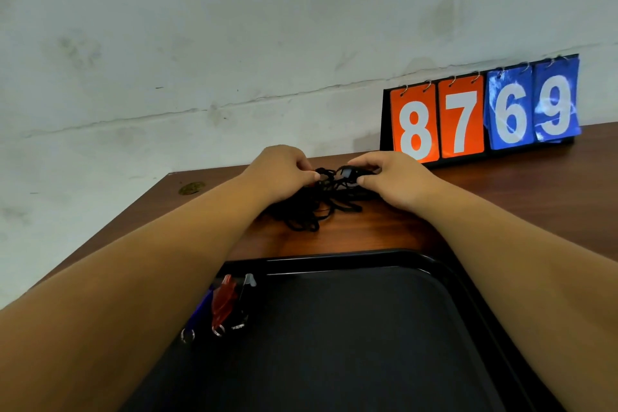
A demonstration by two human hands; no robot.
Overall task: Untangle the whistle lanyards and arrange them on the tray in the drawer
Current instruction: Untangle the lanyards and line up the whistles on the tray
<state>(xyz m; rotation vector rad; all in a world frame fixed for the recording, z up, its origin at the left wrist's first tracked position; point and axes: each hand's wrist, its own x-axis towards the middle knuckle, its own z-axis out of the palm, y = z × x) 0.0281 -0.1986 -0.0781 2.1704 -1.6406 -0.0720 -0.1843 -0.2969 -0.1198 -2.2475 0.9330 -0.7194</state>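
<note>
The tangled lanyards were pinched by the left hand and right hand; bare desktop lay at three o'clock, the tray rim at six.

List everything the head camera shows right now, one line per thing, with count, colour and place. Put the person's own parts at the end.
tangle of lanyards: one bundle, black, on the desk top between the hands
black whistle: one, pinched at the right side of the tangle
desk top: one, reddish-brown wood, against the wall
tray: one, black, below the desk's front edge
whistles on the tray: three, blue, red and black, at its left edge, with metal rings
flip scoreboard: one, orange 8 and 7, blue 6 and 9, back right of the desk
wall: one, whitish, stained, behind the desk
left hand: one, pinching cord
right hand: one, pinching the black whistle
</note>
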